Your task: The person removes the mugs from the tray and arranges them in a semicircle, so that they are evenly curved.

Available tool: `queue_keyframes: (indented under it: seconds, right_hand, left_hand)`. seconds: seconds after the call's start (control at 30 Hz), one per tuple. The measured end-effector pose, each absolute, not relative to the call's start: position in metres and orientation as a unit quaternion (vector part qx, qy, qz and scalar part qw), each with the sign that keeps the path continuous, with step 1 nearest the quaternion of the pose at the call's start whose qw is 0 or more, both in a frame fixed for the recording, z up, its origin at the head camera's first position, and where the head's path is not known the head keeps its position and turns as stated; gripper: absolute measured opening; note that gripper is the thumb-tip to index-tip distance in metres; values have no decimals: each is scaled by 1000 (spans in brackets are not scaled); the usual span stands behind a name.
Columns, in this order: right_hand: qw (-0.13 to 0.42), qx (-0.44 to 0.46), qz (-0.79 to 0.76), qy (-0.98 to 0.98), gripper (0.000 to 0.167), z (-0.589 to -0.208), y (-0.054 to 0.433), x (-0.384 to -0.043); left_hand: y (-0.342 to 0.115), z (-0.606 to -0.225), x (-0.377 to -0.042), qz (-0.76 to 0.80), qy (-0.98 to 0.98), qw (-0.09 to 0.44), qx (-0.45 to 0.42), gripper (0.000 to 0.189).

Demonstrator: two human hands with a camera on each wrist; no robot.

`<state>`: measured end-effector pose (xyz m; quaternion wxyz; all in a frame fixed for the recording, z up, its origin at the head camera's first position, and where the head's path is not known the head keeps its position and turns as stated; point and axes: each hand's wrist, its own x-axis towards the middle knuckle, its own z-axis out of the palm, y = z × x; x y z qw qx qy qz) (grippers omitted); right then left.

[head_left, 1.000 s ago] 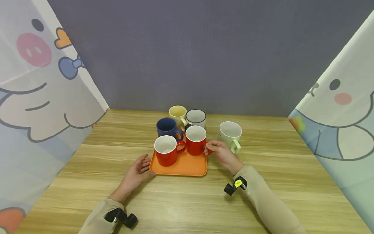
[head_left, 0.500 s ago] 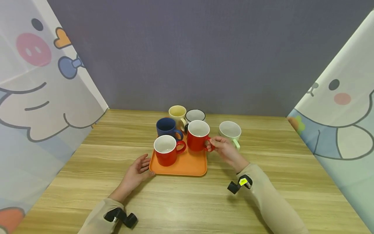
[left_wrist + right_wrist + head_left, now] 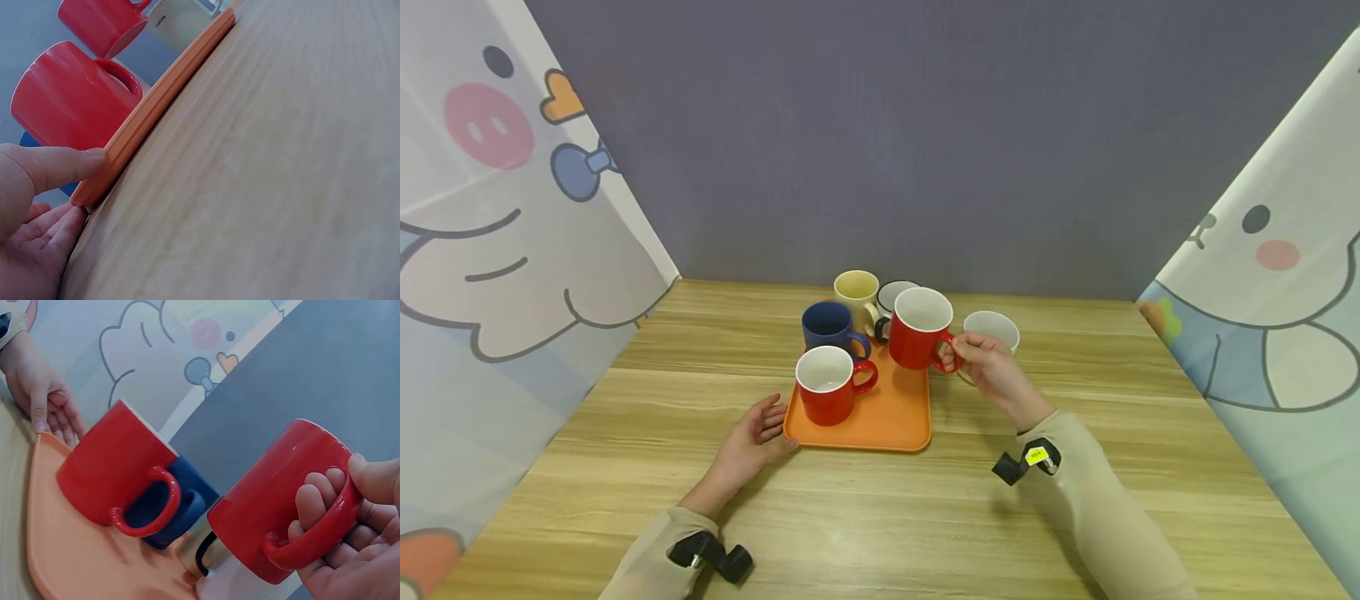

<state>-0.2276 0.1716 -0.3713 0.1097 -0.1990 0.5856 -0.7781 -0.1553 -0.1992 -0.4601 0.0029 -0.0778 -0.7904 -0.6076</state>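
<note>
Over the tray: red mug [image 3: 921, 327] now airborne, was standing on the orange tray [image 3: 891, 417] a second ago.
Right hand [image 3: 988, 367]: fingers curled through the handle, thumb on top.
Left hand [image 3: 752, 435]: fingers straight, pressed to the tray's corner, unmoved.
Meaning: lift-off done, mug leaving the tray; second red mug [image 3: 826, 395] untouched.

- The right hand [image 3: 988, 367], gripping the handle, lifts the red mug [image 3: 919, 327] clear of the orange tray [image 3: 891, 421].
- That mug now hangs higher and farther right, partly covering the black-rimmed white mug [image 3: 890, 294] and pale green mug [image 3: 996, 327].
</note>
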Motion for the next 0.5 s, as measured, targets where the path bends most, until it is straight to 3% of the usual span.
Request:
queue_keyframes:
  seconds: [0.5]
  right_hand:
    - [66, -218, -801, 554, 36, -353, 189, -235]
  left_hand:
    - [-199, -460, -156, -606, -791, 4, -84, 77]
